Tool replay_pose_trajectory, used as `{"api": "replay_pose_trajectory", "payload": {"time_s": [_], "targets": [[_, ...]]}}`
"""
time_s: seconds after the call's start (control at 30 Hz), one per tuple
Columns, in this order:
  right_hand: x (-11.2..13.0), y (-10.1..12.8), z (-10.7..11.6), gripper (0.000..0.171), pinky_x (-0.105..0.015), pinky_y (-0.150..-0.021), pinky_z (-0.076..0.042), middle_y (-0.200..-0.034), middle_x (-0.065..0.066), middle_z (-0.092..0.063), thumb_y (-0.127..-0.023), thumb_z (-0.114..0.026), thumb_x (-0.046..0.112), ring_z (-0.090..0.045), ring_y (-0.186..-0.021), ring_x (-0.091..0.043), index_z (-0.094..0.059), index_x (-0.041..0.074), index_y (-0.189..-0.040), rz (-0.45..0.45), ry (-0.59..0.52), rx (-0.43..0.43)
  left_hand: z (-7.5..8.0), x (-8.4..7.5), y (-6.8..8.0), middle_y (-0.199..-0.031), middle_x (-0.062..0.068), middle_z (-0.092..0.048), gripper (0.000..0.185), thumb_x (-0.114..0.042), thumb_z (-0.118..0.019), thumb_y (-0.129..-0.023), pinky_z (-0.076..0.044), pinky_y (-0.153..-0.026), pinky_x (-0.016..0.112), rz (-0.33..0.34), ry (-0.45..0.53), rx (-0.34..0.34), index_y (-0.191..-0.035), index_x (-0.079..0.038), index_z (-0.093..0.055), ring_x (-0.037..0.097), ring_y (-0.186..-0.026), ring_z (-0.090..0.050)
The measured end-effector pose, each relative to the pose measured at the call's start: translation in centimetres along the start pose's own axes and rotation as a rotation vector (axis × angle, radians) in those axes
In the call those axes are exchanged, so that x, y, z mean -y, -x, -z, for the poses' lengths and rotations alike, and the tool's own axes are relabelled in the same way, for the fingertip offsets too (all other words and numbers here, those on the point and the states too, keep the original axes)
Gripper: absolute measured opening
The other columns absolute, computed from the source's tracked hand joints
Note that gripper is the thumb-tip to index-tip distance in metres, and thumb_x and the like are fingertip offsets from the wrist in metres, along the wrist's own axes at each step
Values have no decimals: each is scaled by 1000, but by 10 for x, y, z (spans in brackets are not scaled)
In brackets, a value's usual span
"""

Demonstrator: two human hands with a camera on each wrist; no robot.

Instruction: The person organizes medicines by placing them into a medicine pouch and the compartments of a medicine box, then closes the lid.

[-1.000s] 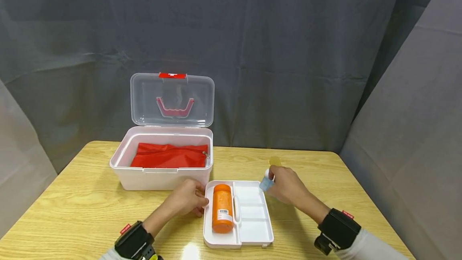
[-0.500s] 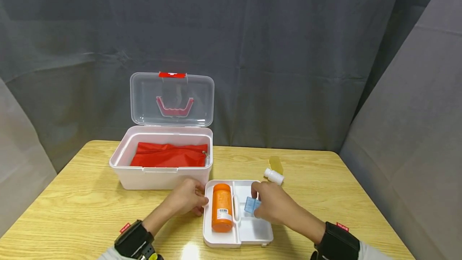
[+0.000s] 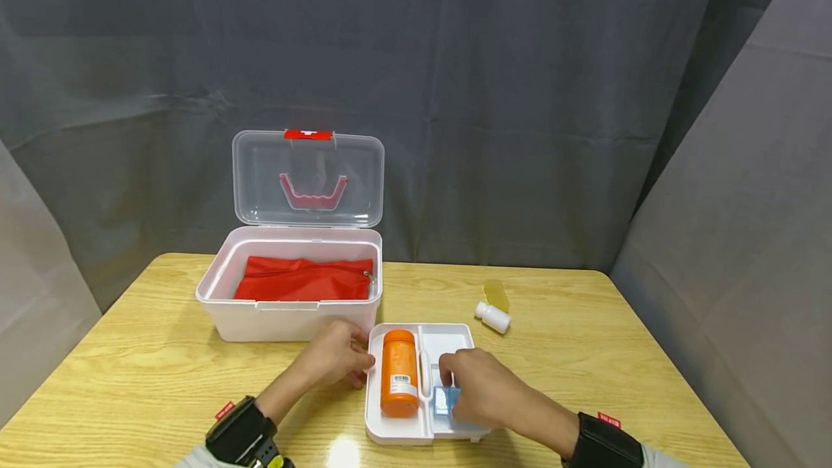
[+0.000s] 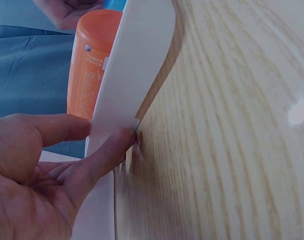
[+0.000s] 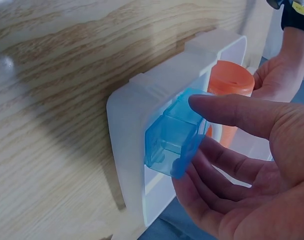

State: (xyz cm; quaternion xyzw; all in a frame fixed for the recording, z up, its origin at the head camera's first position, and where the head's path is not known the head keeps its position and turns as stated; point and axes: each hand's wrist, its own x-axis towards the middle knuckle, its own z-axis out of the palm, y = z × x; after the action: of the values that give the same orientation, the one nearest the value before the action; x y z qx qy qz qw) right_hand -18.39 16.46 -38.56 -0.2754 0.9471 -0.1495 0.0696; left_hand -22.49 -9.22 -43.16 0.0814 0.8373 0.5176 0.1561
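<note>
Right hand (image 3: 484, 390) is pinching blue case (image 5: 172, 131) at near-right corner of tray (image 3: 396, 432) | left hand (image 3: 334, 356) is holding its left edge | apparently seating case; next is calling for release

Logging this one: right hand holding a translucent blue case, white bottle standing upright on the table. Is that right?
Not quite: the head view shows the white bottle lying on its side on the table. The right hand does hold the translucent blue case.

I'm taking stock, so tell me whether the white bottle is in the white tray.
No, the white bottle lies on the wooden table, outside the white tray.
</note>
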Motion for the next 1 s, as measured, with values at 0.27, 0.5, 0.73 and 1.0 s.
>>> {"api": "replay_pose_trajectory", "payload": {"time_s": [0.27,0.5,0.73,1.0], "targets": [[3,2,-3,35,-23,-53,-38,-71,3,-54,-56,-67,-12,-45,-64,-11,-61,14,-78,2,-27,32,0,1,0,-83,15,-73,24,3,-73,-87,-62,-57,35,-5,12,1,-106,14,-65,22,-59,-70],[5,2,-2,35,-23,-54,-38,-70,4,-54,-54,-69,-11,-44,-64,-9,-62,15,-77,28,-23,21,0,0,0,-84,15,-74,25,3,-73,-87,-62,-57,35,6,8,0,-107,14,-65,23,-60,-71],[6,3,-2,36,-23,-55,-39,-69,3,-57,-53,-77,-8,-45,-64,-8,-62,13,-78,43,-56,24,0,1,-1,-84,16,-74,21,3,-73,-87,-62,-57,36,-7,11,4,-104,13,-66,23,-60,-71],[1,1,-2,39,-22,-58,-41,-71,4,-57,-53,-84,-6,-46,-65,-7,-63,12,-80,47,-103,54,0,3,-1,-81,16,-73,15,4,-71,-86,-62,-56,35,-37,10,6,-99,11,-65,22,-59,-71]]}}
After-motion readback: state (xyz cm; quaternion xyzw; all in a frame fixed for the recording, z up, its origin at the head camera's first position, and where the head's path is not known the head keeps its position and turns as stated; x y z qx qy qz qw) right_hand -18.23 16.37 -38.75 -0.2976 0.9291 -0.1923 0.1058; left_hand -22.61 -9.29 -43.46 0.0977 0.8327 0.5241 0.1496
